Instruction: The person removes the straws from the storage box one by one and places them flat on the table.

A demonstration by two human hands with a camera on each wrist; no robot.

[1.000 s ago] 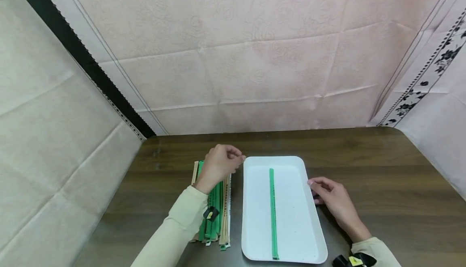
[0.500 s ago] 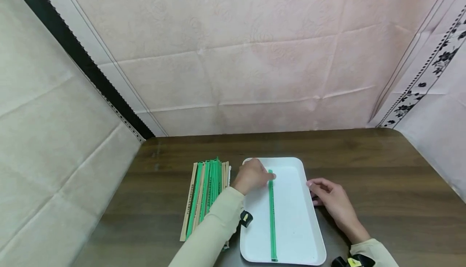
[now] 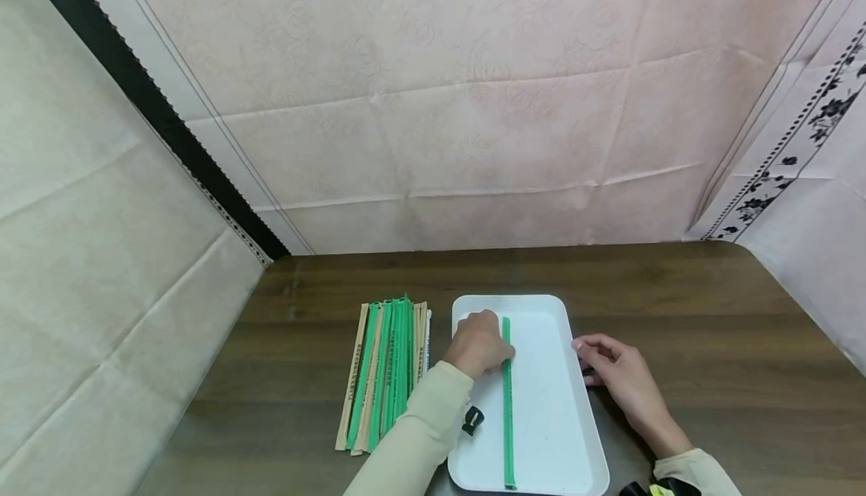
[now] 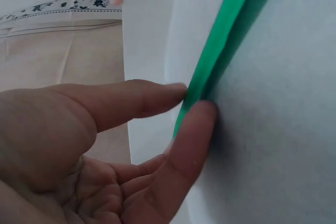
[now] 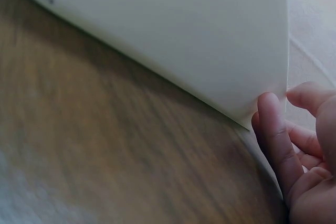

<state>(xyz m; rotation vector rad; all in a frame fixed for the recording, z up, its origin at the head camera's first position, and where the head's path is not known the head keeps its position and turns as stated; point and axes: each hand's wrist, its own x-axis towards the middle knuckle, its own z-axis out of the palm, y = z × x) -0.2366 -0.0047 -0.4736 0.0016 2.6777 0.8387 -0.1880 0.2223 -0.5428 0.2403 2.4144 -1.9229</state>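
A shallow white tray point(image 3: 555, 413) with rounded corners lies on the table, and one long, thin green strip point(image 3: 508, 428) runs lengthwise inside it. My left hand point(image 3: 479, 342) reaches over the tray's left side and pinches the strip in its upper half. Thumb and index finger meet on either side of the strip point(image 4: 223, 30) in the left wrist view, its edge raised from the tray floor. At the tray's right rim, my right hand point(image 3: 622, 376) holds the edge between thumb and index finger. The right wrist view shows the tray's outer wall point(image 5: 184, 40) beside those fingers.
Left of the tray, a pile of green and tan strips point(image 3: 382, 383) with small printing lies side by side, partly behind the left sleeve point(image 3: 419, 428). The brown wooden table point(image 3: 271, 406) ends at a pale cloth wall point(image 3: 473, 143) behind.
My left hand has moved right, from beyond the tray's left edge onto the green strip, then slid slightly toward me along it. The right hand has stayed at the rim.
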